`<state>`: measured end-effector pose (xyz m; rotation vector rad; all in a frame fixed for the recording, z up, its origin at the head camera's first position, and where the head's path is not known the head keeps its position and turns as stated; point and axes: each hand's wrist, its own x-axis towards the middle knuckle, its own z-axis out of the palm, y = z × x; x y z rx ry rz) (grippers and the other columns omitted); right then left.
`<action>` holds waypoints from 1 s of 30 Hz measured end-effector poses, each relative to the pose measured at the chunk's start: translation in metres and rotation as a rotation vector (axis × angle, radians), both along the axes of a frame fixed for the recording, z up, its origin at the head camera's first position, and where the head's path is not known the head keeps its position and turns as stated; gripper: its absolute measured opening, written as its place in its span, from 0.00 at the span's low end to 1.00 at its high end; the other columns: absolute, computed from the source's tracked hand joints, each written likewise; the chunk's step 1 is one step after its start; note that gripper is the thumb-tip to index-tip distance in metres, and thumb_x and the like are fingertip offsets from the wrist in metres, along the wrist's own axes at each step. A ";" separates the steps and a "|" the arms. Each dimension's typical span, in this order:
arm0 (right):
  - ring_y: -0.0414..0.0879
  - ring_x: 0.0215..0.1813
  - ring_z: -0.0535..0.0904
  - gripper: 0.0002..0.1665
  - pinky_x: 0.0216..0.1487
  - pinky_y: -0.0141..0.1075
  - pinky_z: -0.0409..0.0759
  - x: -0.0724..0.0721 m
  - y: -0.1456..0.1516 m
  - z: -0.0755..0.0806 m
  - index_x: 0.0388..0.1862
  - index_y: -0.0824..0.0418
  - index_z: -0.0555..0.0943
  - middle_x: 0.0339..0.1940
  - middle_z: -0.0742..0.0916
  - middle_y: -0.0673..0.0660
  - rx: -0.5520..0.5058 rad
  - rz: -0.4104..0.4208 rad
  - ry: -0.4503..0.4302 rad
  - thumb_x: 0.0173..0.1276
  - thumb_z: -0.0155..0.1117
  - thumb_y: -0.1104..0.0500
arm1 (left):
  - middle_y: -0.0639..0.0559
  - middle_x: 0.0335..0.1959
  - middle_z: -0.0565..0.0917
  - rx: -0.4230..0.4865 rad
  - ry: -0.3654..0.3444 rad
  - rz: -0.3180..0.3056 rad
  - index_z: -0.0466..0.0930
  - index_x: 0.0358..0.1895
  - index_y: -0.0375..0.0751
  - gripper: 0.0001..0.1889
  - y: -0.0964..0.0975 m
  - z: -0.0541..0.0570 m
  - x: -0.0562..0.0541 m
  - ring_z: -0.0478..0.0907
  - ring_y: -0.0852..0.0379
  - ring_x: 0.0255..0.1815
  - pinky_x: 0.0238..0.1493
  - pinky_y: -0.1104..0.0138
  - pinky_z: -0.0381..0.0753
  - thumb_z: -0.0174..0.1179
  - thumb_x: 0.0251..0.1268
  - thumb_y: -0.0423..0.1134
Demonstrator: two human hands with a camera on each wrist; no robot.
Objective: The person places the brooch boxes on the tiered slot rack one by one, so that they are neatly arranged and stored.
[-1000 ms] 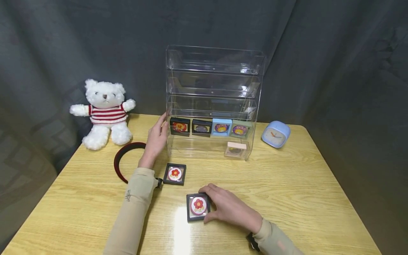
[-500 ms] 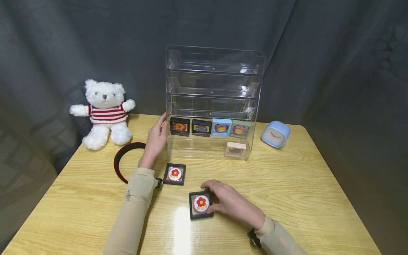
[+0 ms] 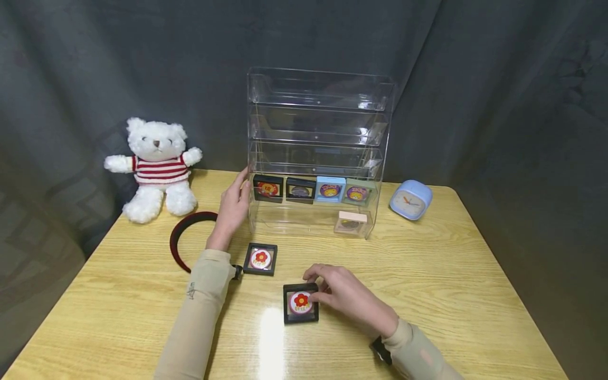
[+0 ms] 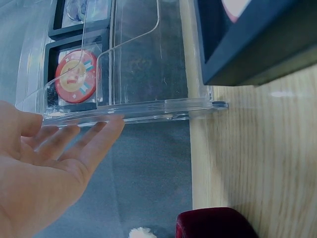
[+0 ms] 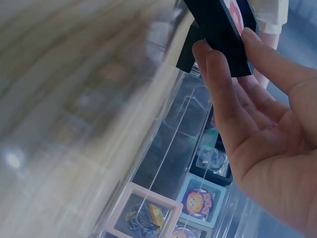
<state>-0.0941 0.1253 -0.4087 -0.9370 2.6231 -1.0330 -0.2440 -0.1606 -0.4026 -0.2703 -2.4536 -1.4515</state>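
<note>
My right hand (image 3: 350, 296) pinches a black square display frame (image 3: 301, 317) by its right side, thumb on the front. Inside it is a round white badge with a red flower, and the frame tilts up above the table. In the right wrist view, the fingers lie behind the frame (image 5: 218, 37). My left hand (image 3: 233, 207) touches the left side of a clear tiered acrylic rack (image 3: 319, 122), its fingers extended along the panel in the left wrist view. A second black flower-badge frame (image 3: 251, 266) lies flat near the left wrist.
Two black badge frames (image 3: 268, 199), a blue one (image 3: 331, 181) and a green one (image 3: 369, 186) stand on the rack's second-lowest tier. A pink frame (image 3: 352, 217) sits bottom right. Around are a dark red headband (image 3: 179, 228), a white teddy bear (image 3: 160, 171) and a blue clock (image 3: 411, 200).
My right hand has raised the black display frame, tipping it more upright and shifting it slightly right and away from me. The left hand stays at the rack's side.
</note>
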 end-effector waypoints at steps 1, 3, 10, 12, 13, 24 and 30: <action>0.43 0.39 0.88 0.19 0.45 0.32 0.86 0.000 0.000 0.000 0.55 0.67 0.85 0.49 0.91 0.60 -0.002 -0.005 0.002 0.66 0.79 0.67 | 0.39 0.32 0.77 -0.004 0.002 0.000 0.61 0.86 0.42 0.27 0.000 0.000 0.000 0.74 0.45 0.32 0.40 0.53 0.73 0.43 0.91 0.38; 0.43 0.39 0.89 0.17 0.44 0.32 0.87 -0.001 0.001 0.001 0.54 0.67 0.86 0.48 0.91 0.60 -0.013 -0.011 0.015 0.67 0.78 0.66 | 0.39 0.31 0.77 -0.004 0.003 0.000 0.61 0.86 0.42 0.27 0.000 0.000 0.000 0.73 0.45 0.31 0.39 0.54 0.72 0.43 0.91 0.39; 0.44 0.37 0.89 0.13 0.42 0.30 0.86 -0.004 0.001 0.003 0.51 0.66 0.87 0.47 0.91 0.60 -0.038 -0.028 0.056 0.70 0.77 0.64 | 0.41 0.29 0.76 -0.006 0.007 0.002 0.62 0.85 0.42 0.26 0.001 0.000 -0.001 0.72 0.48 0.29 0.38 0.54 0.71 0.44 0.91 0.38; 0.45 0.37 0.89 0.12 0.42 0.32 0.87 -0.005 0.001 0.004 0.51 0.66 0.87 0.47 0.91 0.60 -0.035 -0.037 0.069 0.71 0.76 0.64 | 0.40 0.30 0.77 -0.006 0.009 0.002 0.62 0.85 0.42 0.26 0.000 0.000 -0.001 0.73 0.47 0.29 0.38 0.54 0.72 0.44 0.91 0.38; 0.45 0.37 0.89 0.12 0.41 0.32 0.87 -0.005 0.001 0.005 0.51 0.66 0.87 0.47 0.91 0.60 -0.036 -0.040 0.077 0.71 0.76 0.64 | 0.39 0.30 0.77 -0.006 0.009 0.002 0.62 0.85 0.42 0.26 0.000 0.000 -0.001 0.73 0.46 0.30 0.38 0.54 0.72 0.44 0.91 0.37; 0.52 0.44 0.90 0.14 0.47 0.40 0.89 -0.016 0.007 0.024 0.53 0.67 0.88 0.49 0.91 0.59 -0.046 -0.097 0.145 0.70 0.76 0.66 | 0.28 0.52 0.83 0.000 -0.009 -0.001 0.61 0.85 0.42 0.26 0.000 0.000 -0.002 0.80 0.36 0.40 0.47 0.47 0.75 0.43 0.91 0.39; 0.55 0.49 0.89 0.15 0.45 0.38 0.89 -0.021 0.012 0.030 0.55 0.69 0.87 0.50 0.90 0.60 -0.060 -0.132 0.184 0.71 0.75 0.68 | 0.32 0.72 0.77 0.005 -0.019 -0.007 0.61 0.86 0.43 0.26 -0.001 0.000 -0.002 0.83 0.34 0.53 0.55 0.45 0.77 0.42 0.91 0.39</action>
